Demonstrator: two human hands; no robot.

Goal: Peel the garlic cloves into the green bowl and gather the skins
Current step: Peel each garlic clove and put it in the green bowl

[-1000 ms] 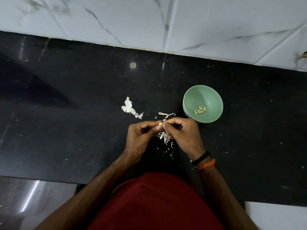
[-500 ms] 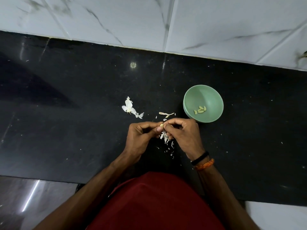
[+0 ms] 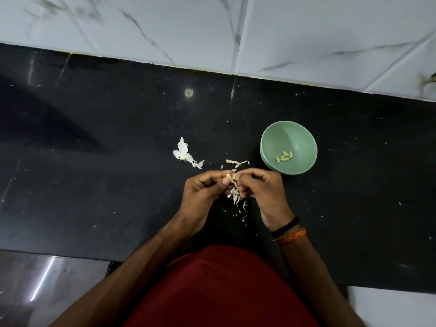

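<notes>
My left hand [image 3: 203, 192] pinches a small pale garlic clove [image 3: 228, 175] between thumb and fingertips, just above the black counter. My right hand [image 3: 262, 187] meets it from the right and pinches a strip of skin [image 3: 235, 182] hanging off the clove. A small heap of white skins [image 3: 236, 197] lies under and between the hands. The green bowl [image 3: 304, 138] stands just right of and beyond my right hand, with several peeled cloves [image 3: 284, 157] in it.
A larger white husk [image 3: 185, 154] lies on the black counter [image 3: 106, 161] left of the hands, and a curled skin piece [image 3: 237, 162] lies just beyond them. A white marble-tiled wall [image 3: 212, 31] rises behind the counter. The counter's front edge runs near my red shirt.
The hands stay in place; my right fingers have pulled a strip of skin down and away from the clove.
</notes>
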